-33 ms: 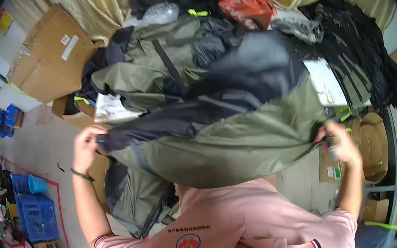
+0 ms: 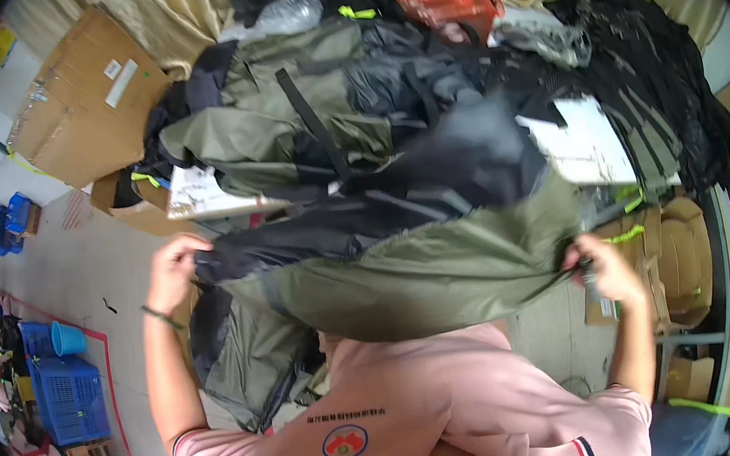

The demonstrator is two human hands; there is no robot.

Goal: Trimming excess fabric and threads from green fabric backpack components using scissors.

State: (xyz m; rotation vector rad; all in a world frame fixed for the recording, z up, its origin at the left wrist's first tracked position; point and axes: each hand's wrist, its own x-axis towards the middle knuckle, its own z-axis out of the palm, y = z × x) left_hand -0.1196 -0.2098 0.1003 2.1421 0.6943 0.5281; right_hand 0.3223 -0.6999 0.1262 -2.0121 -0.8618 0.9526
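A large olive-green and black fabric piece point(image 2: 416, 272) is spread in the air between my two hands, in front of the table. My left hand point(image 2: 177, 267) is closed on its left end, at a dark corner. At the right end, my right hand point(image 2: 605, 268) grips the gathered olive edge. A small greyish item shows by the right palm, too unclear to name. The fabric's upper dark part is blurred and bulges toward the table, hiding part of it.
More olive and black fabric pieces point(image 2: 263, 140) lie heaped on the white table point(image 2: 578, 147). Black pieces point(image 2: 639, 85) hang at its right. A red plastic bag point(image 2: 450, 6) sits at the back. Cardboard boxes point(image 2: 89, 93) stand at both sides; blue crates point(image 2: 65, 383) are far left.
My hands have come slightly closer together, the left moving right and the right moving left. The fabric's dark upper part has sunk, showing more of the white table at the right.
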